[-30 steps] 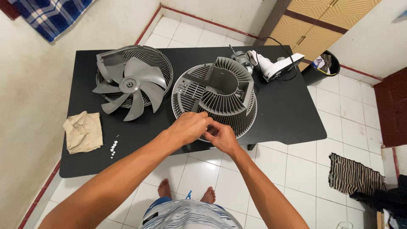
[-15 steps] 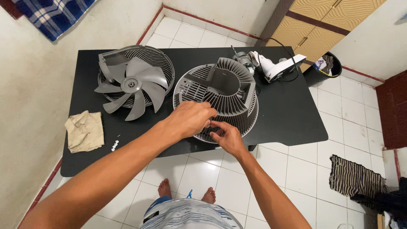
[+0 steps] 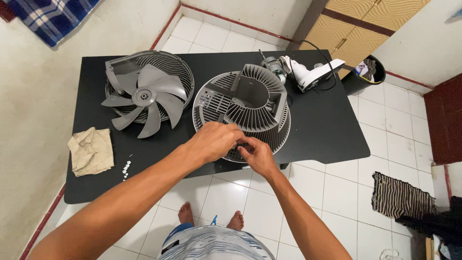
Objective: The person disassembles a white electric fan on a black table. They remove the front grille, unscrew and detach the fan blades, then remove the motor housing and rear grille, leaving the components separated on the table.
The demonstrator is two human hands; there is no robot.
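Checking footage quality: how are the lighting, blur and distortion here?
Head view: soft, even light; sharp on both hands, left and right, at the fan grille; wide-angle lens bends the table edges and walls; no glare; small screws too tiny to resolve.

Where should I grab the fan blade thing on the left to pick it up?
Grip the round hub in the middle of the grey fan blade, coming straight down from above. It lies flat on the grille with the hub facing up; the thin curved vanes would probably flex if pinched.
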